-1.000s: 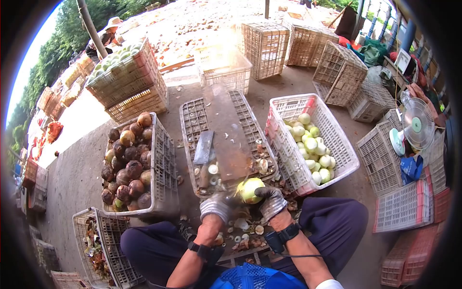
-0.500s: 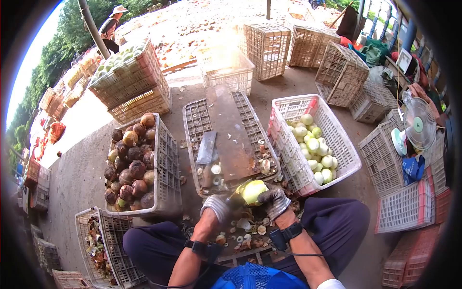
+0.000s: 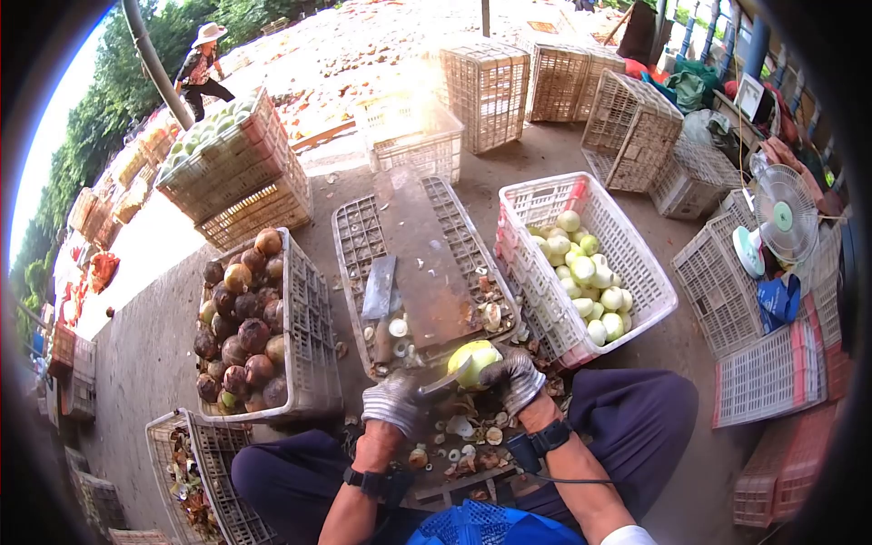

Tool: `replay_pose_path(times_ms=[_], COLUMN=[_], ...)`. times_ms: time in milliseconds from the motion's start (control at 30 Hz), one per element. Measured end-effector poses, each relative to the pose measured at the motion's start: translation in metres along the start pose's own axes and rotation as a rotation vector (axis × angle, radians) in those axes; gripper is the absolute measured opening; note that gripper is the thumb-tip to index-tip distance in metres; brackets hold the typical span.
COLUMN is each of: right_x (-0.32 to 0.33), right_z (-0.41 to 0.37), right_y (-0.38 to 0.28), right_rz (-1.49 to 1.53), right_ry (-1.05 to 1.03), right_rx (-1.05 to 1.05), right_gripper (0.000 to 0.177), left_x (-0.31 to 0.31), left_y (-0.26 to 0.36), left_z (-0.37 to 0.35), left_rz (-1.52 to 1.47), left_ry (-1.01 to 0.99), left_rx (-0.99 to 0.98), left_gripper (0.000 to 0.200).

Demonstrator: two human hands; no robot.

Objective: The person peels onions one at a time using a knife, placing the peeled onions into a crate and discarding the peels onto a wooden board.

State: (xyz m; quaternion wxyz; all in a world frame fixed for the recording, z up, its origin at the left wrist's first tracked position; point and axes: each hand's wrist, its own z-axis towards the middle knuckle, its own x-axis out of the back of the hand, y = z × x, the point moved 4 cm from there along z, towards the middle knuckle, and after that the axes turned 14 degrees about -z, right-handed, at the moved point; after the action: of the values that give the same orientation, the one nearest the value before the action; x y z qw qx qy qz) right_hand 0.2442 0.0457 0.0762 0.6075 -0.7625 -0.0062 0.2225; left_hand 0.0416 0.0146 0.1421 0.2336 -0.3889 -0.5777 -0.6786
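Observation:
My right hand (image 3: 516, 377), in a dark-palmed striped glove, grips a pale yellow-green peeled onion (image 3: 472, 363) over the near end of the board. My left hand (image 3: 395, 401), in a similar glove, is closed on a small knife (image 3: 451, 376), its blade against the onion's left side. Just beyond lies a long worn board (image 3: 422, 254) across an overturned crate (image 3: 350, 227). A cleaver (image 3: 379, 286) rests beside the board on the left. Peel scraps and cut ends (image 3: 463, 431) litter the ground between my legs.
A crate (image 3: 304, 336) of brown unpeeled onions stands left, a crate (image 3: 668, 304) of peeled onions right. A scrap crate (image 3: 173, 422) sits lower left. Stacked crates (image 3: 236, 173) hold pale onions. A fan (image 3: 786, 218) stands on crates at right. A person (image 3: 202, 68) is at far left.
The knife blade now shows clearly against the onion, where my left hand was blurred before. The view has shifted slightly. The person in the distance has come more fully into sight.

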Motion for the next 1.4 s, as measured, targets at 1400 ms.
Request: replay_pose_path(times_ms=[1400], right_x=[0.000], right_z=[0.006], right_y=[-0.015], right_rz=[-1.018], right_ry=[0.273], right_rx=[0.013], right_gripper=[0.074], left_x=[-0.025], left_y=[-0.056], left_z=[0.005], left_rz=[-1.062], left_ry=[0.019], left_rx=[0.361], left_gripper=[0.005])
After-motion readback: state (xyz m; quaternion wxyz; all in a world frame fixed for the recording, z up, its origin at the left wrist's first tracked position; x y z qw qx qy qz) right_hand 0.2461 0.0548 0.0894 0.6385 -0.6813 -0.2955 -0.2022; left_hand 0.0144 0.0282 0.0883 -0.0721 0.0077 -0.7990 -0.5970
